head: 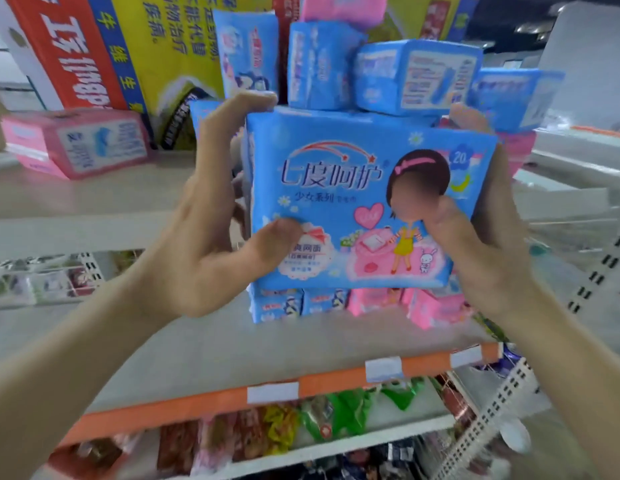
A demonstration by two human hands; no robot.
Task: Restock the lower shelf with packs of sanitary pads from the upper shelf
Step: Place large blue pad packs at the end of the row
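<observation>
Head view shows your left hand (pixel 211 216) and right hand (pixel 488 230) clamped on the blue pack (pixel 353 209), upright, front facing you, long axis left to right.

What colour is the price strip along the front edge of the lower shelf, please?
Orange, with white label patches, on the price strip of the lower shelf; the head view shows it.

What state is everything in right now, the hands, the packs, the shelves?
Left hand: grips the blue pack's left edge.
Right hand: grips its right edge.
Blue pack: held upright, front facing the camera.
Packs on upper shelf: loosely piled.
Pink pack: lying flat.
Lower shelf: few packs at back.
</observation>
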